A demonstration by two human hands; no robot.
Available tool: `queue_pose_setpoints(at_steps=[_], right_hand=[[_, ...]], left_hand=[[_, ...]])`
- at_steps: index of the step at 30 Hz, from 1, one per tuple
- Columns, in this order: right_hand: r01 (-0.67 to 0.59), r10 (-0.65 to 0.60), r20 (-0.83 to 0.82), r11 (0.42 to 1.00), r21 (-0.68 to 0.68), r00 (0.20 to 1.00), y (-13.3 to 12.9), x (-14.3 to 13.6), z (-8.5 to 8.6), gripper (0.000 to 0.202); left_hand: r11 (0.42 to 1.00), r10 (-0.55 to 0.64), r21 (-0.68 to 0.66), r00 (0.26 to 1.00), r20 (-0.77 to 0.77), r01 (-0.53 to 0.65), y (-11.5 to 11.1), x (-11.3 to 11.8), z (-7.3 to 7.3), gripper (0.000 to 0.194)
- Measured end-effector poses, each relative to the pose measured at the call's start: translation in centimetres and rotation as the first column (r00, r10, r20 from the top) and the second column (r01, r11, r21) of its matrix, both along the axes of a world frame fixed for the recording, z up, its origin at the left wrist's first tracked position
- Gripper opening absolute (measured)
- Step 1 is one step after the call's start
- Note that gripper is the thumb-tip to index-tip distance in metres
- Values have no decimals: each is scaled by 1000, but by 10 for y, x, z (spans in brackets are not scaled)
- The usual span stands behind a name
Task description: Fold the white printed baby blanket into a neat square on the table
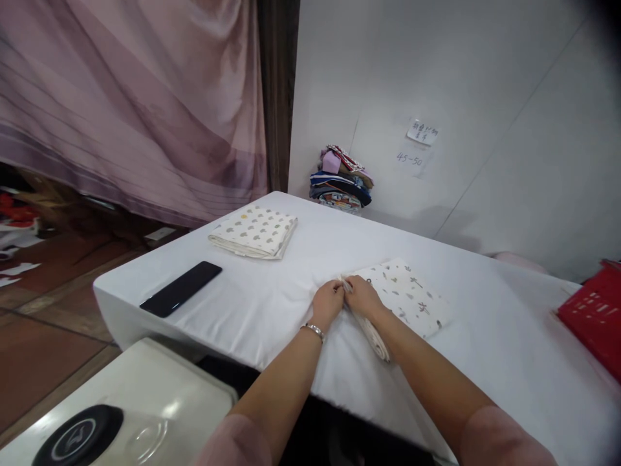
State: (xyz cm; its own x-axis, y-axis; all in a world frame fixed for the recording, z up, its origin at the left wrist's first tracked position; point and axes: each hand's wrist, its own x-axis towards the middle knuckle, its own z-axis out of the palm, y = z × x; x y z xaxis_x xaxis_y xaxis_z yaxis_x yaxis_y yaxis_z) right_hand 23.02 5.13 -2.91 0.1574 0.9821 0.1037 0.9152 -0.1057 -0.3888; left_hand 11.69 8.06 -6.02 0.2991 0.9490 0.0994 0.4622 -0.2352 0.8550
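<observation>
A folded white cloth with small printed motifs (412,291) lies on the white-covered table in front of me. My left hand (330,301) is closed, pinching the cloth's near left corner. Right beside it my right hand (361,296) is closed on the same corner, its fingertips almost meeting the left ones. The cloth's layered edge hangs down beneath my right forearm. Further left on the table sits a second folded white cloth with grey prints (257,230), apart from both hands.
A dark phone (182,289) lies near the white table's (310,239) left edge. Against the wall rises a stack of folded fabrics (341,179). A red basket (594,314) stands at the right. A cream surface with a black round object (80,437) is at lower left.
</observation>
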Motion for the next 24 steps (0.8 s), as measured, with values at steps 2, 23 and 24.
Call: queue_pose_setpoints(at_steps=[2,23,24], right_hand=[[11,-10,-40,1000,24,999,1,3,-1,21],[64,16,-433,984,169,901,1,17,-16,25],[52,10,-362,985,162,932,1,16,-15,25]], left_hand=[[1000,-18,-9,999,29,18,0,-1,0,25],[998,46,49,999,16,-47,-1,-1,-1,17],[998,33,57,999,-4,-33,-1,-1,-1,18]])
